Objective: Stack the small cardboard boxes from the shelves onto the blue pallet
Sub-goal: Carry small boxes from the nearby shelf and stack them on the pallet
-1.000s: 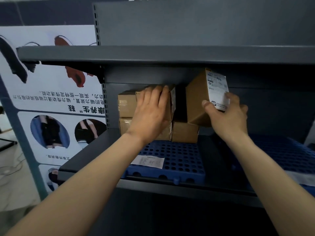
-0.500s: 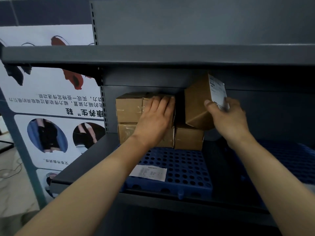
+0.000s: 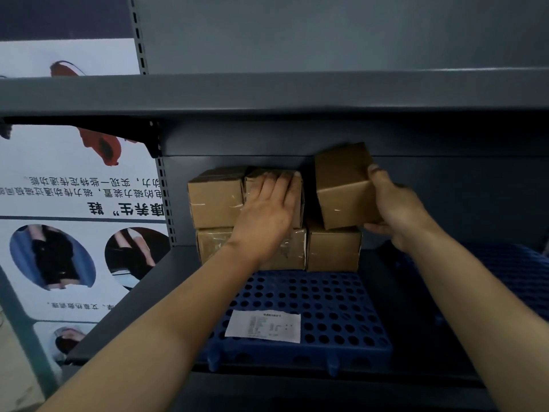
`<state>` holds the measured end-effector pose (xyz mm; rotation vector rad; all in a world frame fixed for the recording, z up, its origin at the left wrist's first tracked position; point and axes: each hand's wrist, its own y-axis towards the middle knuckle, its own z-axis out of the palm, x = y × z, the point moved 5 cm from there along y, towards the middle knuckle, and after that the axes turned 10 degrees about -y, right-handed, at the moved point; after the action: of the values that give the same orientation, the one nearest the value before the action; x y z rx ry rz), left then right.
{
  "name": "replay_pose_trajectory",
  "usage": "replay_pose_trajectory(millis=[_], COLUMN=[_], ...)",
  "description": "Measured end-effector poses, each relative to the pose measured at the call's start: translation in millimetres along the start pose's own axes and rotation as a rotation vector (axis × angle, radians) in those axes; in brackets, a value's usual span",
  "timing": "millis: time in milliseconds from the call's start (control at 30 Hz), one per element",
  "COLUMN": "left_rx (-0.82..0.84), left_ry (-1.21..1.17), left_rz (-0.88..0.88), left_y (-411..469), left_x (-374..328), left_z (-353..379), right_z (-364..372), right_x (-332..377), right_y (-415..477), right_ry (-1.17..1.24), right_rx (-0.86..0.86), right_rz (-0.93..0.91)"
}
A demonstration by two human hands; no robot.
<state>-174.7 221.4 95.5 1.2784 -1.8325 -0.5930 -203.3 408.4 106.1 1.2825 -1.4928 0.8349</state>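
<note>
A blue perforated pallet [image 3: 332, 310] lies on the grey shelf, with small cardboard boxes stacked two high at its back. The top left box [image 3: 215, 197] and the bottom right box [image 3: 332, 251] are plain to see. My left hand [image 3: 264, 212] lies flat, fingers apart, against the front of the top middle box [image 3: 297, 185] and covers most of it. My right hand [image 3: 398, 209] grips a tilted cardboard box [image 3: 341, 185], which hangs just over the bottom right box; whether they touch I cannot tell.
A white paper label [image 3: 263, 325] lies on the pallet's front part. A second blue pallet [image 3: 511, 278] sits on the shelf to the right. The upper shelf edge [image 3: 267, 90] runs close above the boxes. A printed poster [image 3: 74, 218] stands at the left.
My right hand has turned the held box so its white label faces away and lowered it toward the stack. The left hand stays pressed on the top middle box.
</note>
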Motion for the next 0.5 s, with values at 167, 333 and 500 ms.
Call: replay_pose_trajectory(millis=[167, 333, 500], left_rx=[0.017, 0.012, -0.035], left_ry=[-0.020, -0.048, -0.102], left_rz=[-0.001, -0.002, 0.004], left_y=[1.4, 0.0, -1.5], left_x=[1.2, 5.1, 5.8], left_z=[5.4, 8.6, 9.0], right_z=[8.7, 14.5, 16.1], right_x=[-3.6, -6.8, -8.3], right_y=[2.7, 4.1, 6.2], right_ry=[-0.033, -0.120, -0.277], right_rx=[0.043, 0.047, -0.044], right_rz=[0.044, 0.032, -0.059])
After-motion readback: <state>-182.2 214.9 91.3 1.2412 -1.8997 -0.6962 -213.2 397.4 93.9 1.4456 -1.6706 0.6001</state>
